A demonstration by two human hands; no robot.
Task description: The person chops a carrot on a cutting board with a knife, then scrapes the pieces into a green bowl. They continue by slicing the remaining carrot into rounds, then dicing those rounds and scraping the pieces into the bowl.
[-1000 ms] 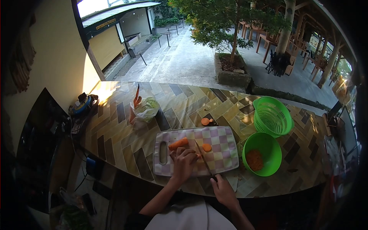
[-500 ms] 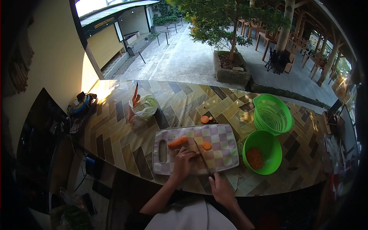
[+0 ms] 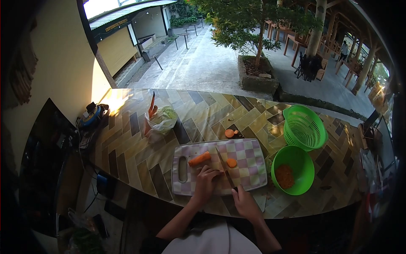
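Observation:
On the checkered cutting board [image 3: 249,179], my left hand [image 3: 205,183] has its fingers bent down over a small carrot piece [image 3: 218,172], mostly hidden beneath them. My right hand [image 3: 246,204] is closed around the dark handle of a knife [image 3: 226,170]. The blade points away from me, just right of my left fingertips. Above my left hand lies a thick, peeled carrot length [image 3: 199,158]. Right of the blade is a round carrot slice [image 3: 231,162]. More carrot end pieces [image 3: 229,133] sit on the table past the board's far edge.
At the right stand a green bowl [image 3: 305,178] with shredded orange bits and a green colander [image 3: 305,127] touching it. A plastic bag [image 3: 163,122] with carrots and a pale green vegetable is at the back left. Cables and a blue reel [image 3: 91,116] line the left wall.
The knife and my right hand have slid a little forward, away from me. My left hand stays on the carrot piece. The whole view has shifted slightly.

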